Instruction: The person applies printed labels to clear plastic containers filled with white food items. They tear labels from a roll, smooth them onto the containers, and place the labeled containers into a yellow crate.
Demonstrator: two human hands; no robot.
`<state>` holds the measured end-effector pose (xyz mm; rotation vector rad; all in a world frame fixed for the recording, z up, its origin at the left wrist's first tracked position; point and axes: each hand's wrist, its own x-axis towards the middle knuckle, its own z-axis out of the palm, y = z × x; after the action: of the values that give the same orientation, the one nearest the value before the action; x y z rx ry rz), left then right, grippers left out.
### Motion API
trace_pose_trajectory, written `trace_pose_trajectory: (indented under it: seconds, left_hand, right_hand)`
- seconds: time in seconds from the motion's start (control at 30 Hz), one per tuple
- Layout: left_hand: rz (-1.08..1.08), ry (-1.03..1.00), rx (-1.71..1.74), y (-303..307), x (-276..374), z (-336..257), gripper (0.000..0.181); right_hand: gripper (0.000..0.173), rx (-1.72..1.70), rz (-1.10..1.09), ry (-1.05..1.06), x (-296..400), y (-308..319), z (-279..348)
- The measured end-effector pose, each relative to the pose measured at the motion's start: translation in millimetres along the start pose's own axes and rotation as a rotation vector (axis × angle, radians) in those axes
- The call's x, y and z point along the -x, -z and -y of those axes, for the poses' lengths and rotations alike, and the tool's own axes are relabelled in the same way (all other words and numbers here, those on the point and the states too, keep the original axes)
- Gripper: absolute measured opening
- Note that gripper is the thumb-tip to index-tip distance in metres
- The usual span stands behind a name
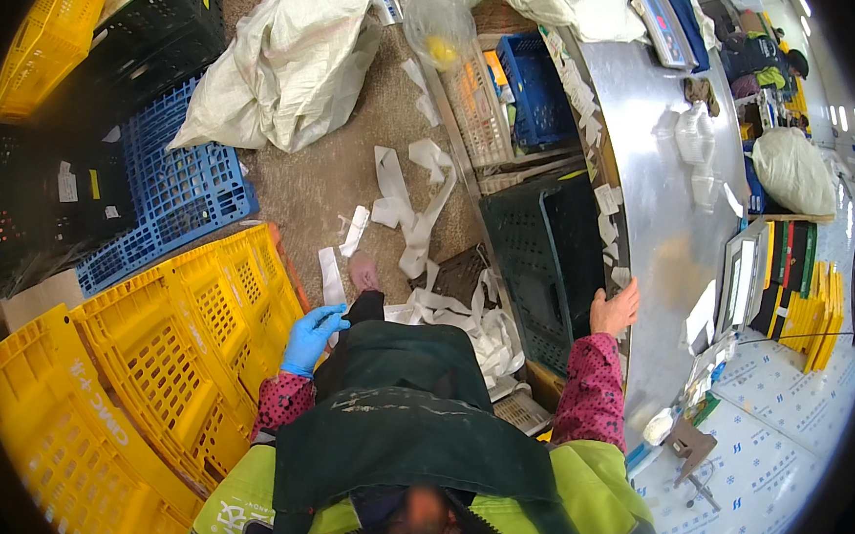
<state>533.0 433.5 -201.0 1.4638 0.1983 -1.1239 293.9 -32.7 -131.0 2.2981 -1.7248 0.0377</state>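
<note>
My left hand (311,339), in a blue glove, is held low beside my dark apron (404,405), next to the yellow plastic crates (172,354). Its fingertips are drawn together, and I cannot tell whether anything is between them. Bare, my right hand (614,308) rests on the near edge of the stainless steel table (657,237), thumb apart from the fingers, with no object seen in it. Just left of that hand, a dark green plastic crate (523,265) is tilted on its side under the table edge. Paper labels (608,199) are stuck along this edge.
White paper strips (409,207) litter the brown floor (315,187) around my foot. A white woven sack (293,60) lies ahead, beside a blue plastic pallet (184,164). Black crates (43,185) stand at left. On the table are a scale (662,24) and clear plastic packaging (696,136).
</note>
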Motion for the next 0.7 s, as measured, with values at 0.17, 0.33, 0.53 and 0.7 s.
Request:
trace_pose_trajectory:
  seconds: [0.17,0.33,0.53,0.7]
  left_hand:
    - [-0.005,0.022,0.016,5,-2,-19,0.030]
    - [-0.040,-0.024,0.035,10,-2,-36,0.030]
    - [-0.002,0.008,0.054,-1,-5,-42,0.031]
    - [-0.013,-0.005,-0.030,-1,-12,-56,0.034]
  right_hand:
    - [0.091,0.083,0.052,0.001,1,5,8]
    - [0.094,0.041,0.071,-0.025,-2,0,4]
    - [0.093,0.001,0.159,-0.076,-4,8,9]
    - [0.096,-0.019,0.031,-0.067,2,1,19]
